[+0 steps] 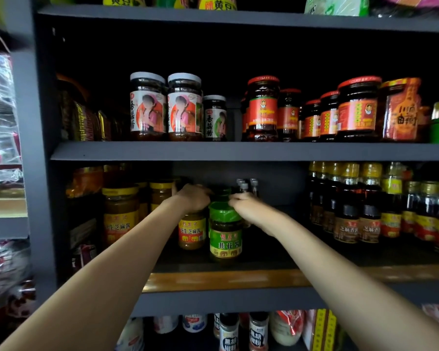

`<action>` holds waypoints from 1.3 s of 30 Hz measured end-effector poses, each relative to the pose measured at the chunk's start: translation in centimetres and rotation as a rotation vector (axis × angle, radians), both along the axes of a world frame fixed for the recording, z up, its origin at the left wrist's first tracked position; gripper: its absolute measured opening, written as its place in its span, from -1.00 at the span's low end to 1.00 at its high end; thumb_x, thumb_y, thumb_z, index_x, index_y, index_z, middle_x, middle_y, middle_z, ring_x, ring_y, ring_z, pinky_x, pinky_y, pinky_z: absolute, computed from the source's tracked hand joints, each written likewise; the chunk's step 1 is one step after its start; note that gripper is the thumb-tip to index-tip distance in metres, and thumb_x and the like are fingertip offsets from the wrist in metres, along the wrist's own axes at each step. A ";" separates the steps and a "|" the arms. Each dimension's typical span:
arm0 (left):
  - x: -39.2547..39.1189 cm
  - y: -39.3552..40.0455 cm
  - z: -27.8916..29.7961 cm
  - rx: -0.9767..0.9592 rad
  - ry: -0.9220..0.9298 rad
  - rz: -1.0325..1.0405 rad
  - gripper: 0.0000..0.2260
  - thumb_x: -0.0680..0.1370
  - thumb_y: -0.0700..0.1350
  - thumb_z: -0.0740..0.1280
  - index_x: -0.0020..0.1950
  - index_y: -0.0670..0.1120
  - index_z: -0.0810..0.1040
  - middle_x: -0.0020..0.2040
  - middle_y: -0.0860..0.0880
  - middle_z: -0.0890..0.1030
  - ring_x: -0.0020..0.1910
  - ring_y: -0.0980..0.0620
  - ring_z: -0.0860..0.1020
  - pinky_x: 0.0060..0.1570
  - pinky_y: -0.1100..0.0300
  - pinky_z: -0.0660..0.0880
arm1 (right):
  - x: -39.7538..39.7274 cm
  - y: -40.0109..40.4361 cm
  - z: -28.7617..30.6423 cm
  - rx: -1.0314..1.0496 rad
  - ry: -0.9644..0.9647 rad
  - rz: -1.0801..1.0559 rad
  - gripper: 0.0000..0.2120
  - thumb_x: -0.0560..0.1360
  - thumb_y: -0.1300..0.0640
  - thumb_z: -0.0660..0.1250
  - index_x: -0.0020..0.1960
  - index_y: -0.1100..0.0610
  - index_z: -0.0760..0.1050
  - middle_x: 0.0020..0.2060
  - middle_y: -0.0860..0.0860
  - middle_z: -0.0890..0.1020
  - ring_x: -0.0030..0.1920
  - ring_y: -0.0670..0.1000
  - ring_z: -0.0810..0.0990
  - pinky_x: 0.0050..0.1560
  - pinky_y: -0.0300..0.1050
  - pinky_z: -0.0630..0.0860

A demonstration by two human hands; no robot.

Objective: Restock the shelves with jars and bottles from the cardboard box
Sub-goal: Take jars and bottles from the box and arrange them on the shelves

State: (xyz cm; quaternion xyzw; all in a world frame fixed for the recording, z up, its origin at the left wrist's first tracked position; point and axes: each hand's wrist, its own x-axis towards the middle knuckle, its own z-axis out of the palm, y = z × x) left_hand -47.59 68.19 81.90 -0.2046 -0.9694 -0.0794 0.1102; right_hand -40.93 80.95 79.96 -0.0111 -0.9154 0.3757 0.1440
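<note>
Both of your arms reach into the middle tier of the dark grey shelf unit (238, 151), and your hands meet over two jars standing side by side near the front of that tier. Your left hand (193, 198) sits on top of the yellow-labelled jar (192, 233), fingers curled down over its lid so the lid is hidden; it looks like a grip around the top, though the fingertips are out of sight behind the hand. Your right hand (246, 207) is at the green-lidded jar (225, 234), with the fingers curled against the right side of the green lid and the thumb side toward you, so it grips or at least presses that lid; how far the fingers wrap round the back, you cannot tell from here. The two jars stand upright and touch, or nearly touch, each other, the green one to the right. A second green lid shows just behind, between your hands. To the left stand more yellow-lidded jars (121, 214) of the same brown paste; behind your right hand are a few small clear bottles with grey caps (243, 186). Further right on the same tier is a row of dark sauce bottles with yellow caps (347, 198). On the tier above stand white-lidded jars (147, 107) and red-lidded chilli jars (262, 108). The cardboard box is not in view.
</note>
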 end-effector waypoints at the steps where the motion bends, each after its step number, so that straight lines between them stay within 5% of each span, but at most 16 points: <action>1: 0.3 0.0 -0.2 0.034 0.032 0.007 -0.63 0.63 -0.10 0.02 0.40 0.14 0.33 0.42 -0.06 0.35 0.44 -0.10 0.22 0.45 -0.10 -0.10 | 0.3 -0.1 0.0 0.026 0.034 -0.015 -0.70 0.60 0.10 0.11 0.24 0.10 0.51 0.22 0.13 0.54 0.20 0.15 0.51 0.22 -0.03 0.46; 5: 2.2 -0.6 -1.5 0.224 0.259 0.029 -0.68 0.58 -0.14 0.13 0.32 0.02 0.45 0.29 -0.14 0.48 0.32 -0.16 0.36 0.40 -0.06 0.10 | 2.7 -0.8 -0.5 0.138 0.309 -0.096 -0.75 0.58 0.18 0.14 0.08 0.11 0.59 0.08 0.09 0.60 0.05 0.09 0.57 0.08 -0.05 0.51; 10: 7.7 -3.8 -4.8 0.590 0.646 -0.145 -0.73 0.49 -0.22 0.19 0.15 -0.13 0.53 0.16 -0.12 0.50 0.16 -0.14 0.44 0.18 -0.05 0.34 | 5.9 -5.2 -1.6 0.119 0.913 0.072 -0.79 0.46 0.32 0.17 -0.21 0.22 0.57 -0.26 -0.01 0.53 -0.19 -0.11 0.40 -0.03 -0.36 0.28; 14: 12.9 -10.6 -9.4 0.547 0.791 -0.037 -0.81 0.50 -0.10 0.19 0.03 -0.13 0.48 -0.02 -0.01 0.48 0.02 0.03 0.38 0.06 0.15 0.20 | 7.4 -13.7 -5.0 0.006 1.055 0.350 -0.87 0.40 0.39 0.18 -0.29 0.31 0.47 -0.35 0.12 0.53 -0.25 0.09 0.48 -0.19 -0.13 0.38; 18: 18.7 -24.2 -16.4 0.334 0.775 0.263 -0.74 0.39 -0.12 0.16 0.01 -0.17 0.48 -0.06 -0.11 0.50 -0.03 -0.02 0.36 0.01 0.11 0.22 | 8.4 -24.9 -10.4 0.131 0.868 0.814 -0.88 0.36 0.30 0.15 -0.27 0.26 0.46 -0.32 0.12 0.53 -0.21 0.06 0.43 -0.17 -0.15 0.31; 21: 25.2 -35.1 -23.5 0.239 0.584 0.657 -0.71 0.35 -0.10 0.13 0.01 -0.10 0.50 -0.04 -0.12 0.54 -0.03 -0.09 0.42 -0.01 0.08 0.21 | 10.4 -35.5 -15.4 0.325 0.638 1.165 -0.76 0.36 0.16 0.09 -0.20 0.21 0.51 -0.26 0.12 0.57 -0.14 0.09 0.48 -0.13 -0.17 0.29; 26: 37.8 -50.5 -31.9 0.300 0.236 1.205 -0.65 0.42 -0.08 0.09 0.12 -0.10 0.50 0.09 -0.10 0.54 0.11 -0.13 0.50 0.12 0.05 0.22 | 16.5 -55.4 -24.4 0.769 0.383 1.532 -0.71 0.51 0.14 0.22 0.20 0.19 0.45 0.16 0.18 0.43 0.22 0.19 0.36 0.25 -0.06 0.27; 31: 47.6 -63.4 -38.5 0.469 0.043 1.604 -0.71 0.50 -0.20 0.20 0.22 -0.08 0.40 0.16 -0.04 0.55 0.14 -0.05 0.51 0.17 0.10 0.31 | 24.7 -73.8 -31.5 0.880 0.121 1.817 -0.74 0.52 0.12 0.26 0.19 0.14 0.48 0.02 0.09 0.36 0.15 0.17 0.47 0.13 -0.12 0.38; 39: 58.6 -75.8 -42.6 0.672 -0.080 1.948 -0.70 0.54 -0.15 0.19 0.27 -0.13 0.36 0.19 -0.11 0.51 0.17 -0.13 0.48 0.20 -0.02 0.33 | 37.4 -92.8 -34.1 1.091 0.228 2.108 -0.70 0.54 0.15 0.21 0.23 0.20 0.49 0.15 0.17 0.51 0.19 0.17 0.48 0.16 -0.13 0.40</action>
